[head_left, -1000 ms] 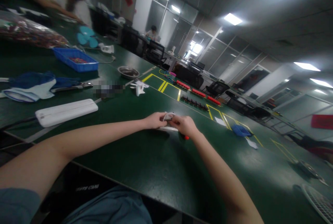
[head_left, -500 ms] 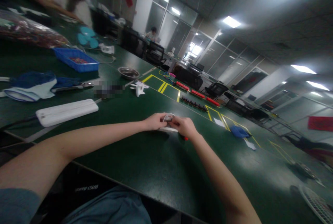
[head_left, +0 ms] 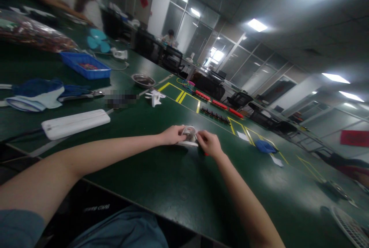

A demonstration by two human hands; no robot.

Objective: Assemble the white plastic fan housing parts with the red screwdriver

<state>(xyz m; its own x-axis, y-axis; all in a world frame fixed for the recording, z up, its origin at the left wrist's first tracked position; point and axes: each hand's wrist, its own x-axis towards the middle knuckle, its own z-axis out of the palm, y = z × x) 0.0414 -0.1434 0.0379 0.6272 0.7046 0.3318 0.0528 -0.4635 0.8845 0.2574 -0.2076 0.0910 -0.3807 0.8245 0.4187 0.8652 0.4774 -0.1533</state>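
My left hand point(head_left: 173, 135) is closed on the left side of a small white housing point(head_left: 187, 143) with a rounded rim and a flat base. Something greyish shows inside its opening, too blurred to name. At the housing's right edge is my right hand point(head_left: 209, 142), fingers pinched together. Whatever lies between those fingertips is too small to make out. A small red thing point(head_left: 206, 153) peeks out below the right hand, mostly covered by it.
Beyond my hands lie a white plastic part point(head_left: 155, 97), a metal bowl point(head_left: 143, 80) and black strips point(head_left: 215, 115). To the left are a white power strip point(head_left: 76, 124), gloves point(head_left: 37, 94), a blue tray point(head_left: 86, 66) and a teal fan blade point(head_left: 98, 41). A blue container point(head_left: 264, 146) stands right.
My right hand has moved slightly right, from over the housing's opening to its right edge, so more of the inside shows. My left hand keeps its hold.
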